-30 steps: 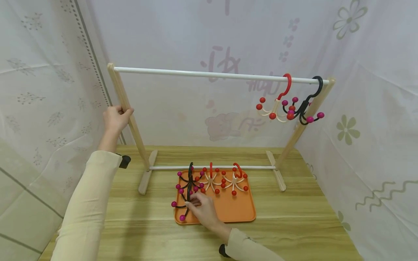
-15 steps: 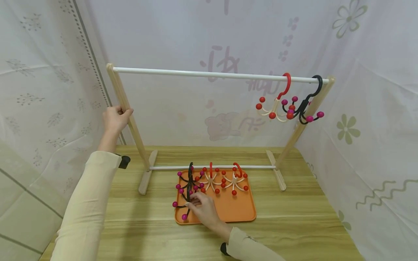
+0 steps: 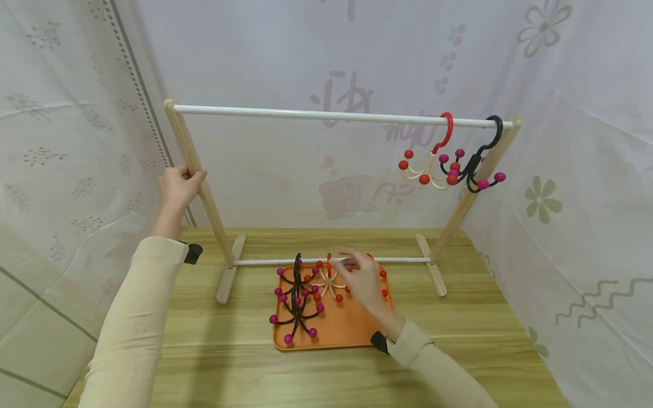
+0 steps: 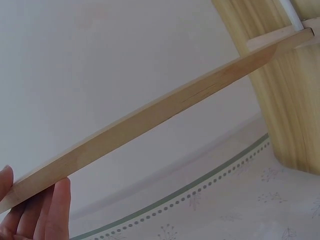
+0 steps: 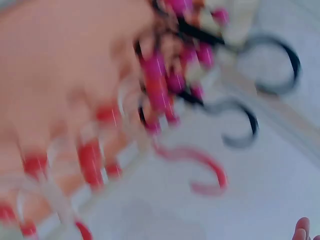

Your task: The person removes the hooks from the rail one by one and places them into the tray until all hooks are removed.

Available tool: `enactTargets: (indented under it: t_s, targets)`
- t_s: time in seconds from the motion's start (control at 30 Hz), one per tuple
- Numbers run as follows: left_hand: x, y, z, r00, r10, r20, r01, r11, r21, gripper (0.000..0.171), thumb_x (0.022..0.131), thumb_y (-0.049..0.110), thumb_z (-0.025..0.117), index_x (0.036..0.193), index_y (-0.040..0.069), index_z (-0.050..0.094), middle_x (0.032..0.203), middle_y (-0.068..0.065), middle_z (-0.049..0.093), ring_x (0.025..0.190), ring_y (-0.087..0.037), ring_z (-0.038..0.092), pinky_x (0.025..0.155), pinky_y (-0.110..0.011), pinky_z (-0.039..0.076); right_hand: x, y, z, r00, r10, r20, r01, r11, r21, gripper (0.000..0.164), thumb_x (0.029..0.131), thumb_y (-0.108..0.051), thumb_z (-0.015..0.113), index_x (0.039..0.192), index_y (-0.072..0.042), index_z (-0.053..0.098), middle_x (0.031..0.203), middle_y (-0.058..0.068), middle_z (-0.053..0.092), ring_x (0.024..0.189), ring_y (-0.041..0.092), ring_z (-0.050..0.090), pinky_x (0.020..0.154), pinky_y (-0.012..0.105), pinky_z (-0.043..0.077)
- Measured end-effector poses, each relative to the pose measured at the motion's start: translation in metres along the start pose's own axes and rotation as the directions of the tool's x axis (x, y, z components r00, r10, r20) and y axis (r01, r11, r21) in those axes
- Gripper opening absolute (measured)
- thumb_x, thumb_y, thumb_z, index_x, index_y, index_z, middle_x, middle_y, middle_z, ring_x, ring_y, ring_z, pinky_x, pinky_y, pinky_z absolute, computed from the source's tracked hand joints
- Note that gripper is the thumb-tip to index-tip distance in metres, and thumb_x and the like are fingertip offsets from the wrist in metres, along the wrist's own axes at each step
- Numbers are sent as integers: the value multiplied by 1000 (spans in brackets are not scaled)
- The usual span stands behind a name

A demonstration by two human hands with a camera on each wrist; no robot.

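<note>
My left hand grips the left wooden post of a rack; in the left wrist view the thumb and fingers lie on either side of the post. My right hand hovers over an orange tray, its fingers loosely bent and holding nothing. Just left of its fingertips is a cream multi-arm hanger with a red hook and red balls. A second cream hanger is mostly hidden behind that hand. Two black hangers with magenta balls lie at the tray's left, overlapping. The right wrist view is blurred.
From the white top rod hang a cream hanger with red hook and a black hanger, near the right post. A white lower rod runs behind the tray on the wooden table. Patterned curtains surround it.
My right hand has let go of the front black hanger and moved back and right, over the cream hangers. That black hanger now lies on the tray. The left hand keeps its grip.
</note>
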State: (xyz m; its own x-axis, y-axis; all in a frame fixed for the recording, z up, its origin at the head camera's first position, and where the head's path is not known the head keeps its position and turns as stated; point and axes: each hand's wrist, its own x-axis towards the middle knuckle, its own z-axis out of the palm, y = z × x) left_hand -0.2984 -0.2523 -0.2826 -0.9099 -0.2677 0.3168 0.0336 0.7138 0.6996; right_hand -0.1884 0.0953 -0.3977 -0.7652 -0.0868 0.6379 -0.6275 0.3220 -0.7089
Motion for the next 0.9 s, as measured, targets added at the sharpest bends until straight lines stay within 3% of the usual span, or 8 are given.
enactTargets:
  t_s: [0.23, 0.4, 0.63, 0.8, 0.9]
  targets:
    - [-1, 2, -1, 1000, -8, 4, 8, 1000, 8, 39, 90, 30, 47, 85, -7, 58, 73, -15, 56, 67, -22, 41, 49, -28, 34, 50, -18, -51, 990, -52, -131, 42, 996, -74, 20, 77, 0, 66, 97, 6, 62, 80, 18, 63, 67, 27, 62, 58, 34, 50]
    - [0, 1, 0, 1000, -8, -1, 8, 1000, 4, 38, 90, 29, 47, 85, -7, 58, 76, -17, 58, 66, -21, 42, 48, -26, 34, 84, -27, -84, 959, -139, -245, 102, 982, -156, 19, 77, 2, 65, 94, 10, 61, 84, 20, 63, 66, 31, 62, 61, 29, 50]
    - [0, 0, 0, 1000, -4, -10, 5, 1000, 14, 39, 90, 29, 48, 87, -8, 60, 79, -19, 59, 65, -21, 44, 48, -26, 35, 126, -42, -126, 918, -157, -365, 34, 946, -322, 26, 78, -6, 67, 100, 7, 61, 95, 15, 62, 74, 26, 62, 68, 28, 49]
    - [-2, 1, 0, 1000, 1, -5, -1, 1000, 20, 38, 90, 29, 48, 88, -7, 60, 79, -19, 59, 66, -22, 43, 49, -27, 35, 148, -37, -151, 881, -146, -450, -20, 939, -344, 34, 78, -15, 67, 107, 1, 60, 103, 8, 59, 75, 16, 63, 67, 19, 47]
    - [-2, 0, 0, 1000, 4, 1, -4, 1000, 15, 39, 90, 29, 47, 88, -8, 60, 79, -19, 58, 65, -22, 43, 48, -27, 34, 157, -27, -163, 879, -120, -462, -62, 931, -359, 39, 78, -22, 67, 113, -4, 59, 109, 2, 57, 75, 9, 63, 63, 15, 46]
